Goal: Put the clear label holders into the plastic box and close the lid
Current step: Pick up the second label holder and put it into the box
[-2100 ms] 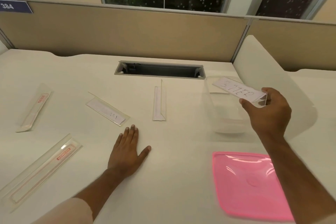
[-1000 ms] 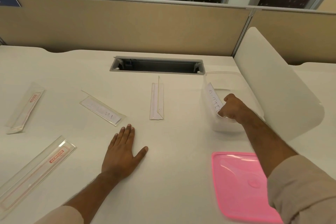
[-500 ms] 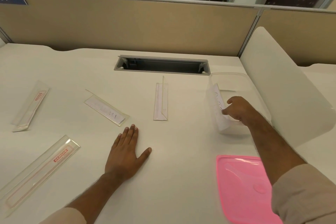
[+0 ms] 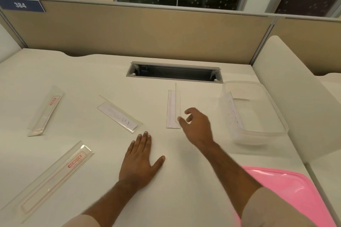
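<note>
A clear plastic box (image 4: 265,132) stands at the right of the white desk, with one label holder (image 4: 232,109) leaning inside against its left wall. My right hand (image 4: 197,125) hovers just right of an upright clear holder (image 4: 172,110), fingers loosely spread and holding nothing. My left hand (image 4: 140,160) rests flat on the desk. Three more holders lie on the desk: one with white paper (image 4: 119,117) at centre left, one with a red label (image 4: 46,111) at far left, and a long one (image 4: 53,177) at the near left. The pink lid (image 4: 291,190) lies at the near right.
A cable slot (image 4: 174,73) opens in the desk behind the holders. A beige partition (image 4: 147,33) runs along the back, and a white curved divider (image 4: 295,97) rises just right of the box.
My right hand let go of the holder inside the box, came out and moved left to the upright holder. The left hand has stayed flat on the desk.
</note>
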`<state>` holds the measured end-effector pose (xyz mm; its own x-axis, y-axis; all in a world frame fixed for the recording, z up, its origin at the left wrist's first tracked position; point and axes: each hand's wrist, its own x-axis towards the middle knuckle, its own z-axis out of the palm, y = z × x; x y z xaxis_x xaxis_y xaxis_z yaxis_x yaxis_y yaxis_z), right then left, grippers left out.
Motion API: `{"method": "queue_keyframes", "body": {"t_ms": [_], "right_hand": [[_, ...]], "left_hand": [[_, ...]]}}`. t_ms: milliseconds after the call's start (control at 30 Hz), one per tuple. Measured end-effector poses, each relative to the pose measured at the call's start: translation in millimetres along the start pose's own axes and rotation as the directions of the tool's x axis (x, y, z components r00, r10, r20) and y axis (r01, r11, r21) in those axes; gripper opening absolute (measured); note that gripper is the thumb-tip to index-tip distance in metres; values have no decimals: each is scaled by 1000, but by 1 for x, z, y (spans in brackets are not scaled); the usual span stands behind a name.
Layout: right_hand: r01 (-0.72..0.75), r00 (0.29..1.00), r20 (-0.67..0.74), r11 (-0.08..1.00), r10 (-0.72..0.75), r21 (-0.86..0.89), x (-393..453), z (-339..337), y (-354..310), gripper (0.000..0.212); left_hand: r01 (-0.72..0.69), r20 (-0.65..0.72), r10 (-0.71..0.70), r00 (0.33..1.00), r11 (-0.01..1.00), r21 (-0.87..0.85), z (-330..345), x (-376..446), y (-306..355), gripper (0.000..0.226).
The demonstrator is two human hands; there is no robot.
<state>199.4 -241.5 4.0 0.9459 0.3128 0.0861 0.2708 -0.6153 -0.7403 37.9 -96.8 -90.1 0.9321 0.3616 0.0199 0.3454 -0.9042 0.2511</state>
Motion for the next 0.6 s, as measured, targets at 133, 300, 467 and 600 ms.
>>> {"method": "queue_keyframes", "body": {"t_ms": [133, 300, 467, 600], "right_hand": [[-118, 979, 137, 971, 148, -207, 8, 38, -15, 60], [-107, 988, 66, 934, 137, -340, 7, 51, -20, 32], [-120, 990, -108, 930, 88, -346, -5, 41, -12, 21], [-112, 971, -233, 959, 50, -260, -29, 23, -5, 27]], "left_hand": [[-15, 14, 15, 1000, 1000, -23, 0, 0, 1, 93], [-33, 31, 34, 999, 998, -46, -3, 0, -2, 93], [-92, 95, 97, 991, 995, -47, -6, -1, -8, 91], [-186, 124, 200, 972, 975, -120, -22, -2, -31, 86]]}}
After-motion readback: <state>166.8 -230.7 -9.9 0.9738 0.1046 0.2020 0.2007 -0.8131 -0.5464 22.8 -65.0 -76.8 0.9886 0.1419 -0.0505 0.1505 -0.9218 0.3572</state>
